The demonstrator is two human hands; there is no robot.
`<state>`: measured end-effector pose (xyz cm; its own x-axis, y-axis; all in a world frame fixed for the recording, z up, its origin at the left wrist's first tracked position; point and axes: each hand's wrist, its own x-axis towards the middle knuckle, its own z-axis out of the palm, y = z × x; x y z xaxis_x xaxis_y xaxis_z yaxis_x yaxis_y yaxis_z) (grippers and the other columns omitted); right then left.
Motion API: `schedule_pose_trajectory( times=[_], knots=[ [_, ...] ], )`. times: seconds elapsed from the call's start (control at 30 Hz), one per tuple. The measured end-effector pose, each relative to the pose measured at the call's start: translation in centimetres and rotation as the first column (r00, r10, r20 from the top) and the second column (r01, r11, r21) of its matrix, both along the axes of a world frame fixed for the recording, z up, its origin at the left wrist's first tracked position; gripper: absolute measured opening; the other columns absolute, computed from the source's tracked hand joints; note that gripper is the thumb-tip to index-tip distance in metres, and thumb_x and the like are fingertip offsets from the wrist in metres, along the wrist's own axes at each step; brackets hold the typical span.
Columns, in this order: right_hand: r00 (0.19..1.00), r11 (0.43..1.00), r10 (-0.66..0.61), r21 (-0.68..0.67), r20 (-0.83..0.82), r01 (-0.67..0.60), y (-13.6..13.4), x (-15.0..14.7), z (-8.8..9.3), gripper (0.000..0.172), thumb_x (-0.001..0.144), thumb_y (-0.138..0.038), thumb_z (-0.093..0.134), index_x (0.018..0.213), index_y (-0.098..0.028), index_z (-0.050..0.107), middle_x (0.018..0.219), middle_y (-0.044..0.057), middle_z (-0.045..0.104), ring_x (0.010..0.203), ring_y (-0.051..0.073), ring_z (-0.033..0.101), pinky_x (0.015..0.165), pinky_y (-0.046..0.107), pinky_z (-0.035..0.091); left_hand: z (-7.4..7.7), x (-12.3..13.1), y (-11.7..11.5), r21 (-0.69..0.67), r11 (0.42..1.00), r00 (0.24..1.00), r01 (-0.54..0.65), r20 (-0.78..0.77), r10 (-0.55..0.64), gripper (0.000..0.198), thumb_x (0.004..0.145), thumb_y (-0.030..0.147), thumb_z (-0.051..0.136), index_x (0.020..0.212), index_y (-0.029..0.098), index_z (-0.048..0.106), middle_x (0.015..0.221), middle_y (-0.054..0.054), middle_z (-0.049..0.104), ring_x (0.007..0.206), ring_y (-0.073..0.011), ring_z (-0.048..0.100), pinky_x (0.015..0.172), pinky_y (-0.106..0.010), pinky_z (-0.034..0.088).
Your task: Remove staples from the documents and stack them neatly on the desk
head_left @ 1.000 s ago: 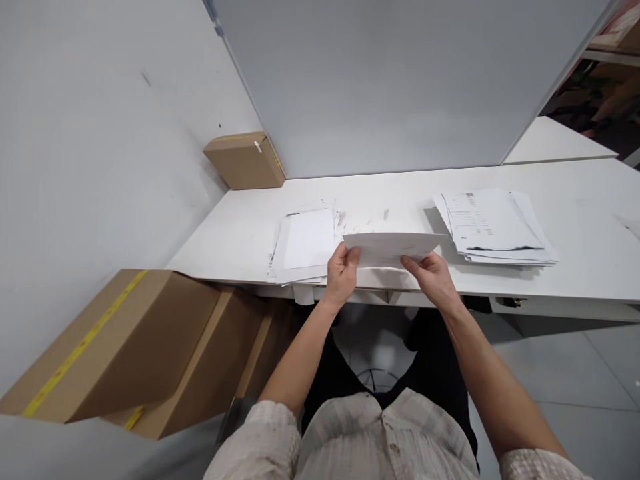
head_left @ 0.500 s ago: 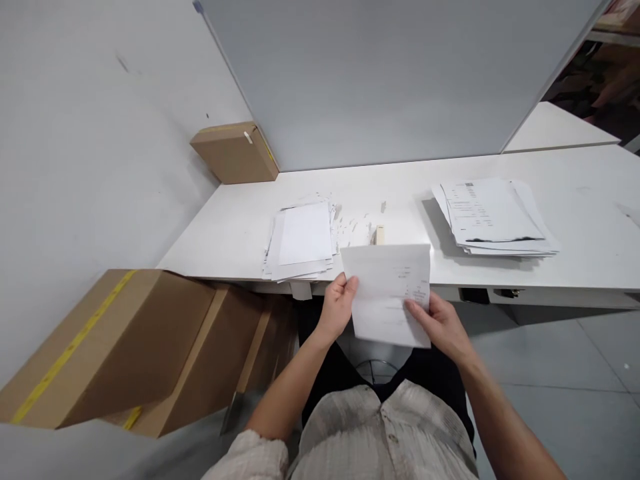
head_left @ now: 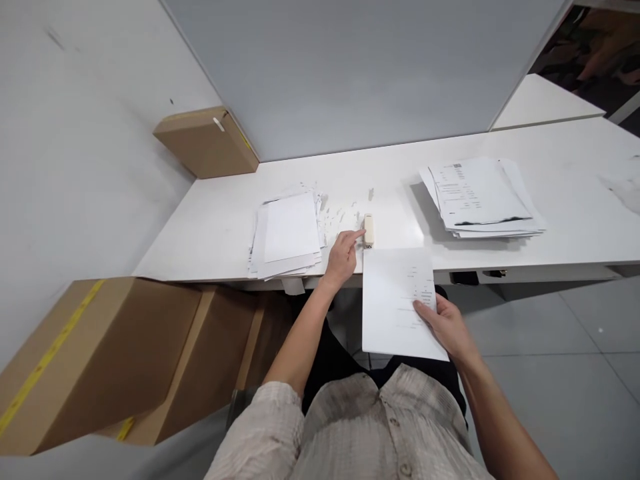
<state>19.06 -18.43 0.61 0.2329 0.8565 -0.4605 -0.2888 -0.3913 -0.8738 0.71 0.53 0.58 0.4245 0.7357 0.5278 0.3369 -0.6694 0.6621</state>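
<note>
Half a second ago both hands gripped one printed sheet in front of the body; now the left hand (head_left: 342,257) has let go of it and reached forward onto the white bench (head_left: 225,227). Its fingers (head_left: 356,235) are loosely extended, the index tip touching the near end of a small cream stapler (head_left: 369,230) that lies just above the centre of the frame. Nothing is grasped by that hand yet.

The right hand (head_left: 447,325) alone now carries the printed sheet (head_left: 397,300), thumb on top and the other fingers clenched beneath its lower right edge. The paper hangs off the front edge of the bench, lower in the frame than it was, its far end just below the stapler.

Left of the stapler sits a pile of blank-faced papers (head_left: 287,233), with small scraps of paper (head_left: 337,215) scattered between. A stack of printed documents (head_left: 477,197) rests at the right, and a brown cardboard box (head_left: 207,141) sits at the upper left against the wall.
</note>
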Motion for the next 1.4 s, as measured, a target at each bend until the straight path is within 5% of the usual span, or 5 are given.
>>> schedule_pose_trajectory(
  times=[0.37, 1.4],
  knots=[
    [0.998, 0.999, -0.052, 0.007, 0.019, 0.052, 1.6, 0.4, -0.7, 0.035, 0.072, -0.037, 0.070, 0.104, -0.022, 0.066, 0.102, 0.006, 0.071, 0.085, 0.026, 0.068, 0.074, 0.036, 0.055, -0.4, 0.0, -0.4, -0.002, 1.000, 0.996, -0.003, -0.093, 0.003, 0.052, 0.076, -0.005, 0.032, 0.113, 0.019, 0.060, 0.101, -0.008, 0.051, 0.100, -0.0156, 0.051, 0.089, -0.030, 0.045],
    [1.000, 1.000, -0.024, 0.008, 0.006, 0.024, 1.2, 0.1, 0.3, 0.041, 0.072, -0.039, 0.070, 0.108, -0.022, 0.060, 0.106, 0.008, 0.069, 0.086, 0.024, 0.068, 0.073, 0.036, 0.055, -0.6, 0.5, -0.6, 0.185, 0.981, 0.948, -0.063, -0.295, 0.116, 0.047, 0.078, -0.006, 0.033, 0.106, 0.017, 0.062, 0.090, -0.007, 0.056, 0.089, -0.0181, 0.049, 0.081, -0.031, 0.044]
  ],
)
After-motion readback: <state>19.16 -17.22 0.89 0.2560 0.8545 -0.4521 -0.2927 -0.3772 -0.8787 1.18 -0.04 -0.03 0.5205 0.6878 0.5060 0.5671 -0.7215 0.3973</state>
